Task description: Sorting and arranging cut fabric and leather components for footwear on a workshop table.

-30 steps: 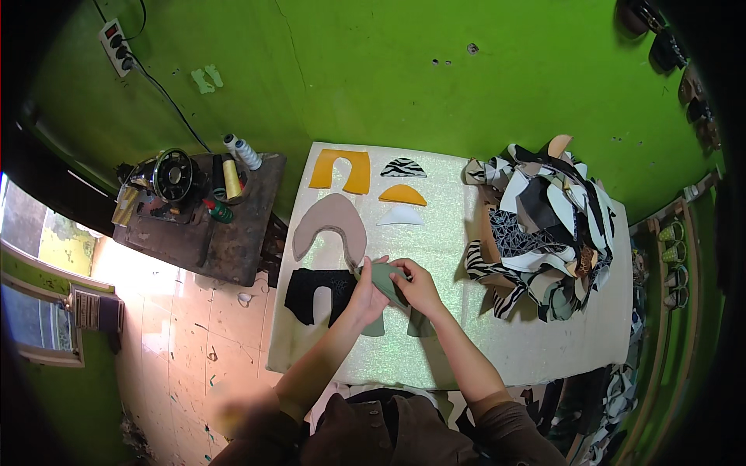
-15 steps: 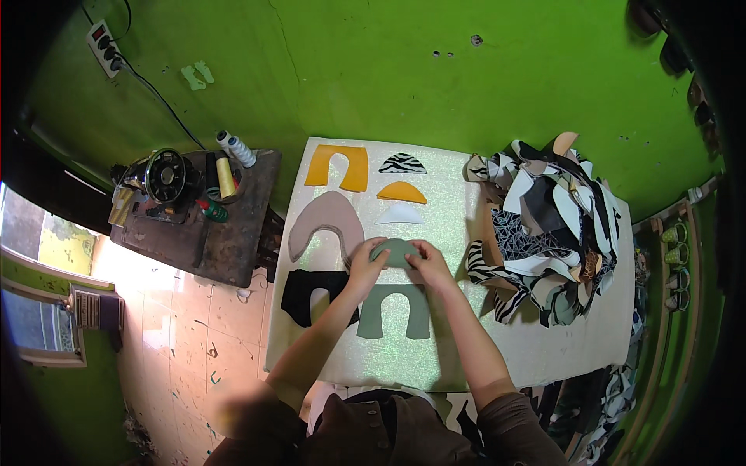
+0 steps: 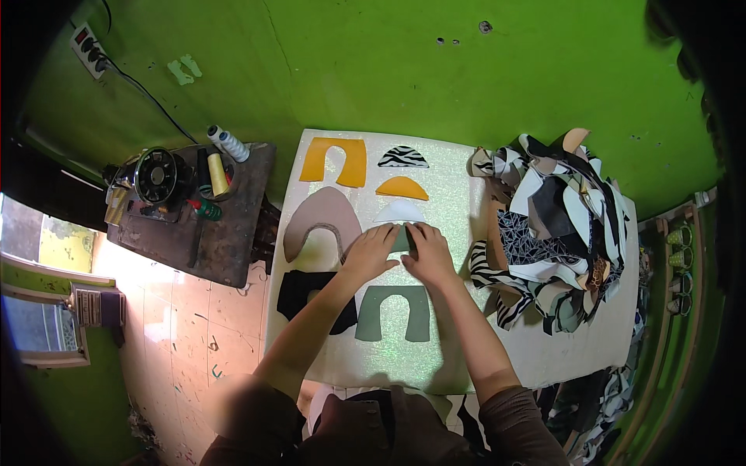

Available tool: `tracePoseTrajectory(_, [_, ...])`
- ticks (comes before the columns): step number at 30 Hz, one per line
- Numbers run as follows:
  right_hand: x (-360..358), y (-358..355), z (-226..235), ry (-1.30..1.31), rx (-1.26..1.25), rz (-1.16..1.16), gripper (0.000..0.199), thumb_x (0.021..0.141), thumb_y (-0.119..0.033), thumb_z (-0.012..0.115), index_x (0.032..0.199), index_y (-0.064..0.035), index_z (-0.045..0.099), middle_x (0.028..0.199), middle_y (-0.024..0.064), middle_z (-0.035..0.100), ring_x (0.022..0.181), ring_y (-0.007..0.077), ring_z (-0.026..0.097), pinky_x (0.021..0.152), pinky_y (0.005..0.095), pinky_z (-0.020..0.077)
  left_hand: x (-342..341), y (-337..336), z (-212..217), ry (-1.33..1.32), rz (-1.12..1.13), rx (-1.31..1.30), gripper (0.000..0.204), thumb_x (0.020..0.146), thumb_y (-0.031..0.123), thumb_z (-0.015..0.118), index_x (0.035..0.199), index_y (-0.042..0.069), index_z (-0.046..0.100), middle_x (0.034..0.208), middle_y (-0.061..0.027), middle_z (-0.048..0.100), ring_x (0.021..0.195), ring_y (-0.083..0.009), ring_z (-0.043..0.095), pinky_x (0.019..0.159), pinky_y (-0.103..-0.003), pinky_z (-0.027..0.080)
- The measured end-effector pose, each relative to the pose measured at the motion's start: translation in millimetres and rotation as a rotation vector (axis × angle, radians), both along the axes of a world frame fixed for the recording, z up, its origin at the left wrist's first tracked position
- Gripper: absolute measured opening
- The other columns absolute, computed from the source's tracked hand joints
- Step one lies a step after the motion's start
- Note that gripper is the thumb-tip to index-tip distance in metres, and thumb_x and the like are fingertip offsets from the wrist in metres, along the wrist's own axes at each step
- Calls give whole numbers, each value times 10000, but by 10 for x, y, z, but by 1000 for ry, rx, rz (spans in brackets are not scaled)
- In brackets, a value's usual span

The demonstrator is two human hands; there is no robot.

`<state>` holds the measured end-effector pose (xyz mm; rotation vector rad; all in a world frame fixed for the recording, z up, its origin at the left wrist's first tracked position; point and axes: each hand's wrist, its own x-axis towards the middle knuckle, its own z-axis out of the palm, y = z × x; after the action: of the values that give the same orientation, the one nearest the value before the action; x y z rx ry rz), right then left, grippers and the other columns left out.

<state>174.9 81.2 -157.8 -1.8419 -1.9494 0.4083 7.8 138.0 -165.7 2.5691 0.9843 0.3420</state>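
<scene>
green half-moon piece (image 3: 401, 242) has shifted farther since half a second ago, now just near-side of the white half-moon (image 3: 400, 210), seemingly lining up with it. left hand (image 3: 371, 253) and right hand (image 3: 431, 255) cover its ends; can't tell whether either grip pinches or just presses.

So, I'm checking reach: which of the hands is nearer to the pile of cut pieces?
Right. The right hand is left of the pile, across a gap; the left hand is farther left, beyond the right one.
</scene>
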Motion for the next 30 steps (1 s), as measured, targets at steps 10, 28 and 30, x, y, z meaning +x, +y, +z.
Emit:
tracePoseTrajectory(10, [62,20,-7,102,-76,16,572,680,-124,677,1209,-35,478,1144,138,492,1064,313,479,880,378,457,27,36,-65,-38,-47,58,634,723,199,703,1267,14,434,1201,-131,496,1094,-301,490,918,-363,426])
tracePoseTrajectory(28, [-103,-109,-132,143,46,-58,640,703,-122,630,1296,-24,407,1268,190,416,1183,347,396,998,436,341,-1,-80,-95,-38,-8,155,630,736,174,670,1273,-28,411,1295,-175,448,1190,-306,449,989,-362,381])
tracePoseTrajectory(30, [-151,-195,-122,84,102,-59,651,728,-154,614,1325,-33,383,1330,182,385,1234,337,364,1033,464,296,-27,-285,-186,-8,20,147,628,775,217,633,1297,-32,388,1358,-195,386,1252,-304,395,1031,-388,333])
